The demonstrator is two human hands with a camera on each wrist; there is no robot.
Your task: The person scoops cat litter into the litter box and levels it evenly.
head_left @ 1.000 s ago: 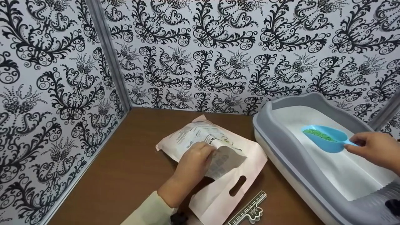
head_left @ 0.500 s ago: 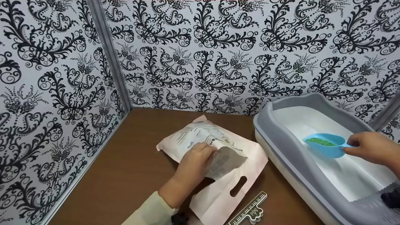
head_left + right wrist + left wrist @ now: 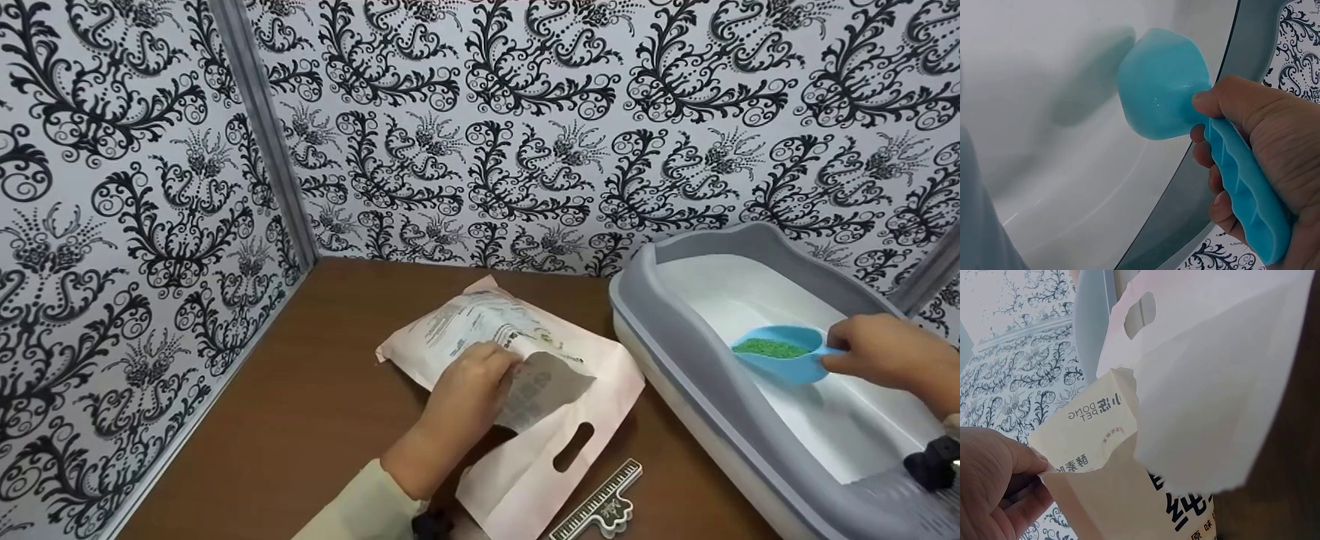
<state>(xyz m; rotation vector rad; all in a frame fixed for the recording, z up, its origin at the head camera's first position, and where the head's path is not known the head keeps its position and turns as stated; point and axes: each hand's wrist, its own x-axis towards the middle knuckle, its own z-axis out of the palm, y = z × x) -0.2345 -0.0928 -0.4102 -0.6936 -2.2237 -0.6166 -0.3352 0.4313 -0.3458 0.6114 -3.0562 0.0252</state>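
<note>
My right hand (image 3: pixel 881 349) grips the ribbed handle of a light blue scoop (image 3: pixel 1165 84). Green granules (image 3: pixel 772 347) lie in the scoop, which is held over the white inside of a grey and white litter box (image 3: pixel 652 300). My left hand (image 3: pixel 469 382) pinches the torn edge of a pale pink printed bag (image 3: pixel 555 465) between thumb and fingers. The bag lies on its side with its mouth spread toward me; in the left wrist view its printed wall (image 3: pixel 1089 416) shows at the opening. Its contents are hidden.
A clip with a piano-key pattern (image 3: pixel 604 502) lies on the brown table (image 3: pixel 322 360), between the bag's handle hole and the litter box. Panels with black scroll patterns (image 3: pixel 540 135) stand behind and on the left. The box's raised rim borders the bag's right side.
My right hand has brought the scoop slightly lower over the litter box, and the scoop has turned a little, the granules still in it. My left hand and the bag stay put.
</note>
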